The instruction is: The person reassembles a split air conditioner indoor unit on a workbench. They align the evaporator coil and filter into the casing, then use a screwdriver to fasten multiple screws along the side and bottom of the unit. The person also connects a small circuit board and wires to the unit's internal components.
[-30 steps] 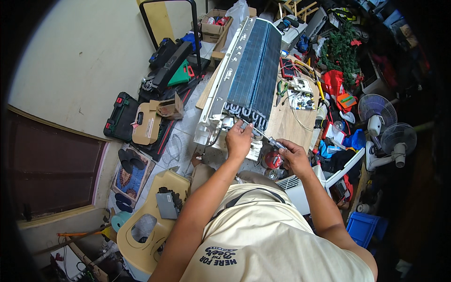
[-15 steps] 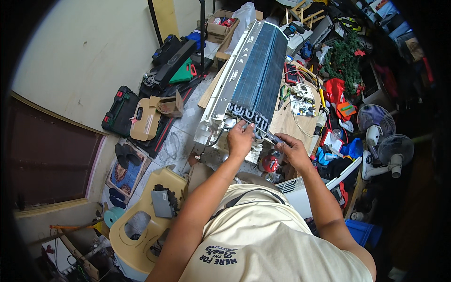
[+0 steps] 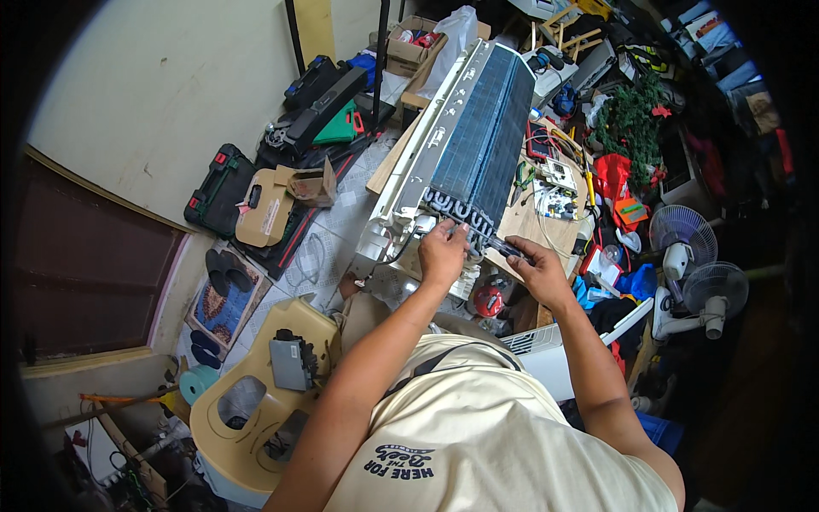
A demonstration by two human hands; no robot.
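Note:
The opened air-conditioner indoor unit (image 3: 406, 198) lies lengthwise on a wooden board (image 3: 536, 222), its blue finned coil (image 3: 478, 128) facing up. At its near end are bent metal pipes (image 3: 452, 203). My left hand (image 3: 444, 256) pinches the thin shaft of a screwdriver at these pipes; its tip is hidden. My right hand (image 3: 537, 273) grips the screwdriver's handle (image 3: 503, 247) just right of the unit. A circuit board (image 3: 554, 203), pliers and cables lie on the board beside the coil. A red canister (image 3: 487, 300) stands below the near end.
A tan plastic chair (image 3: 223, 431) with a grey box (image 3: 290, 365) is at lower left. Toolboxes (image 3: 209, 192) and cartons line the wall. Two fans (image 3: 715, 299), a white casing (image 3: 546, 367) and piled clutter (image 3: 623, 136) fill the right. Slippers (image 3: 226, 273) lie near the door (image 3: 94, 264).
The view has shifted, so the unit and board appear slightly further right and lower. Both hands stay on the screwdriver at the pipes, with little visible movement relative to the unit.

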